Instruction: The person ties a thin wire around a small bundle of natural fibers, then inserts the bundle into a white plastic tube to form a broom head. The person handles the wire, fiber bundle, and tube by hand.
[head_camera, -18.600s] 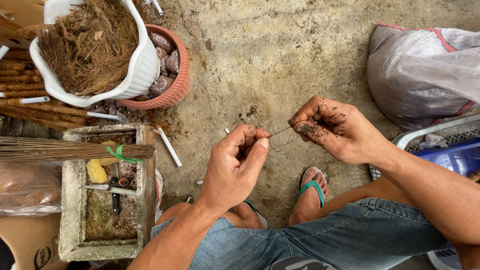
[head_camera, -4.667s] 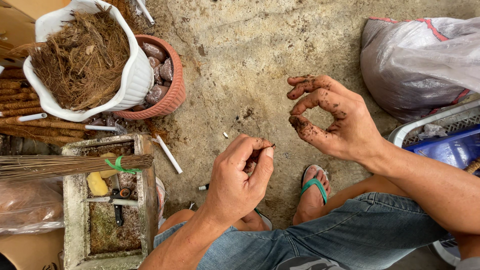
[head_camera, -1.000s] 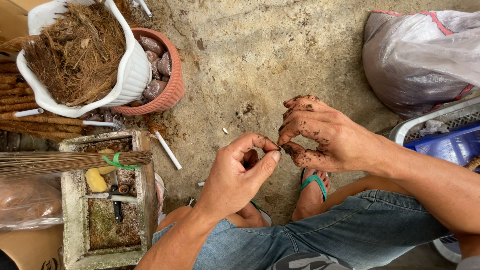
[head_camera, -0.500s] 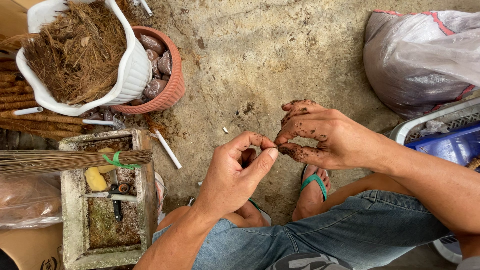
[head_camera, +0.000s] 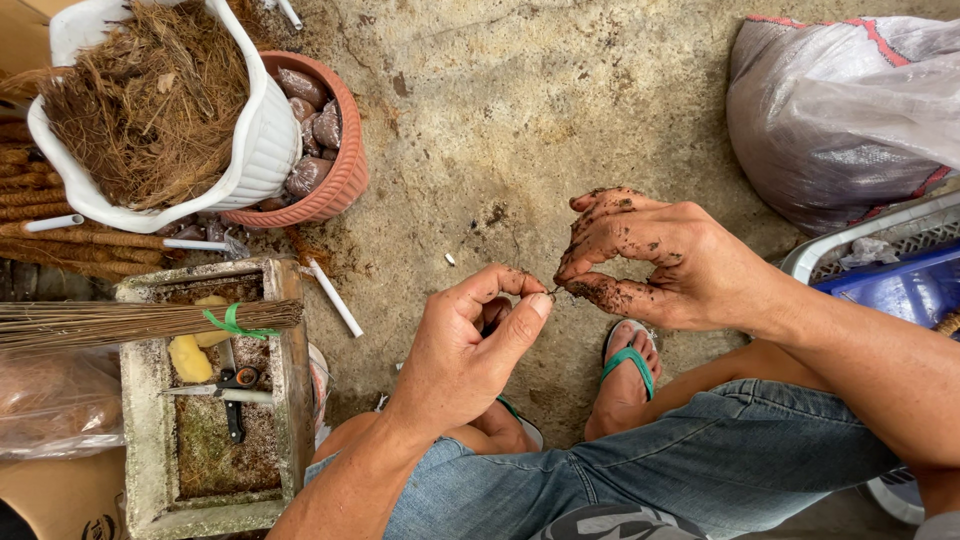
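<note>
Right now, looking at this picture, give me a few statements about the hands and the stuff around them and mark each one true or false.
1. The right hand is smeared with dark soil. True.
2. The left hand and right hand are far apart. False: their fingertips meet, pinching something thin between them.
3. The white pot holds brown fibre. True.
4. The terracotta pot is empty. False: it holds brown lumps.
5. Scissors lie in the stone trough. True.

White pot of brown fibre, terracotta pot, green-strapped sandal (blue jeans below).
</note>
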